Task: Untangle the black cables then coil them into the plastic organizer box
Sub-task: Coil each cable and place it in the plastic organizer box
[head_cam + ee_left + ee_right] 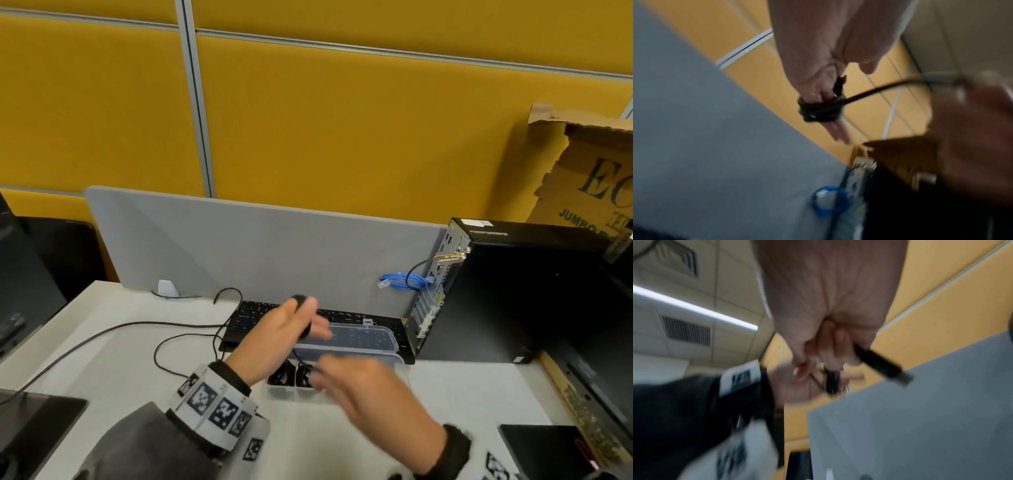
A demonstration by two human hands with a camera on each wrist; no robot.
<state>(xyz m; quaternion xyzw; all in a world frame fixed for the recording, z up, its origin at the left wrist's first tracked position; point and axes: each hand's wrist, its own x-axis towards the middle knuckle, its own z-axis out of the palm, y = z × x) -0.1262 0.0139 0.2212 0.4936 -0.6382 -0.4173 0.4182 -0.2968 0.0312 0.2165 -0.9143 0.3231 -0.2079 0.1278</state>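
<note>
A black cable [820, 110] is wound in a small coil round the fingers of my left hand [303, 320], and the thumb presses on it. From the coil a strand [879, 88] runs to my right hand [342, 377], which is blurred and grips the cable's plug end [884, 366]. Both hands hover over the clear plastic organizer box [394, 363], whose lid [363, 337] stands open behind it. Two of its left compartments hold coiled black cables [291, 375]. In the right wrist view the left hand [807, 386] carries the coil [831, 382].
A black keyboard [253, 318] lies behind the box against a grey divider [257, 246]. A black PC tower [513, 291] with a blue cable [404, 282] stands at the right. Another black cable [137, 329] trails across the white desk at the left. Dark flat devices [37, 428] lie near the front corners.
</note>
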